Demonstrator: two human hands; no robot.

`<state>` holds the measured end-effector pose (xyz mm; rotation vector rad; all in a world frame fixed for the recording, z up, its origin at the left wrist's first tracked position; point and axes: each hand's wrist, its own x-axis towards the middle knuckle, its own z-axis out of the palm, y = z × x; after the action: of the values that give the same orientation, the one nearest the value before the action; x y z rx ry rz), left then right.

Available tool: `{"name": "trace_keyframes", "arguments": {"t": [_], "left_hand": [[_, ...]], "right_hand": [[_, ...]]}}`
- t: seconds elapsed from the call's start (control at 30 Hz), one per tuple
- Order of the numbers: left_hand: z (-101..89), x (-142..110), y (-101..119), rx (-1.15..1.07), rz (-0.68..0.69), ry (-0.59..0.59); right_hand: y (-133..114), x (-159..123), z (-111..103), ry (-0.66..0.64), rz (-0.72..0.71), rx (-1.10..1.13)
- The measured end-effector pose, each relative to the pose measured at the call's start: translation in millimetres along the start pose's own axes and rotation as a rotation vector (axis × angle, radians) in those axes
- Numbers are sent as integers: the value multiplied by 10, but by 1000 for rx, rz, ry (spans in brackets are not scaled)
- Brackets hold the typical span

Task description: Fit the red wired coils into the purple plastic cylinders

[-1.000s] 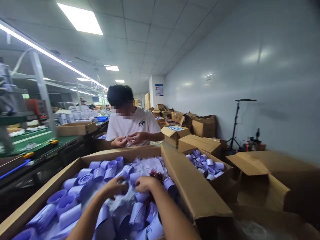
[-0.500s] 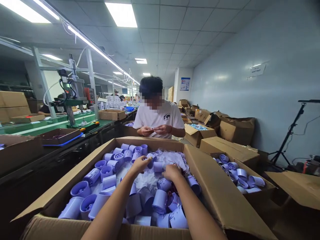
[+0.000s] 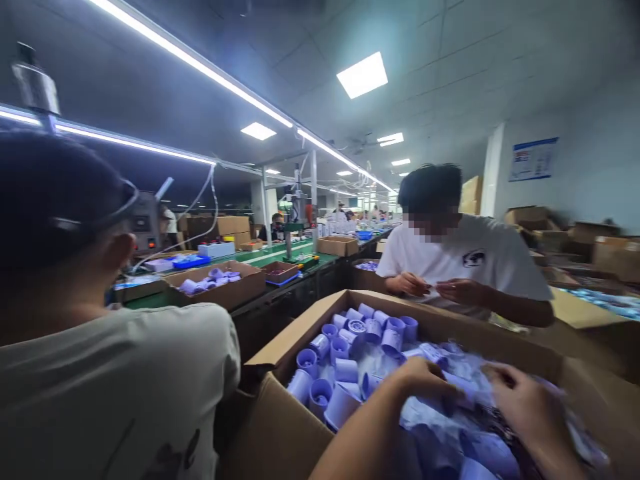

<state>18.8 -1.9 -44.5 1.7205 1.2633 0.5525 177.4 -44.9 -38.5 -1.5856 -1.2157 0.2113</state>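
Smeared by motion, my left hand (image 3: 425, 380) reaches over an open cardboard box (image 3: 290, 340), its fingers curled down on a purple plastic cup (image 3: 463, 387). To the right, my right hand (image 3: 527, 403) is bent with thumb and fingertips close together; what they pinch is blurred. Dark thin wires (image 3: 500, 423) lie beneath it. Many more purple plastic cups (image 3: 346, 370) fill the box, some upright and some on their sides, several with a hub inside. Translucent plastic wrap (image 3: 375, 363) lies among them.
A person in a white shirt (image 3: 450, 250) sits across the box, both hands together at chest height. Close on my left is another person's back (image 3: 115, 373). Behind runs a green workbench (image 3: 305, 250) with a carton of purple parts (image 3: 235, 290) and a press (image 3: 295, 220).
My view has swung left, bringing the person on the left into sight. Both hands stay over the box; my left hand's fingers now point down and right.
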Motion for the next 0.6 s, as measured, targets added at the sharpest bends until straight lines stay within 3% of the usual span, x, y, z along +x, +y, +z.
{"name": "trace_keyframes", "arguments": {"t": [0.1,0.23,0.4,0.53,0.6], "left_hand": [[45,30,-40,104,116,-114],[55,-68,15,105,288,-118],[49,-169,115,143,545,-13],[71,-118,116,158,553,84],[68,-85,112,63,536,109]], "right_hand": [[-232,-75,-123,14,162,21],[-517,-205,-229,38,233,178],[-547,-224,-156,39,101,428],[-454,-206,-61,-26,47,546],[-418,-195,-31,-35,46,581]]}}
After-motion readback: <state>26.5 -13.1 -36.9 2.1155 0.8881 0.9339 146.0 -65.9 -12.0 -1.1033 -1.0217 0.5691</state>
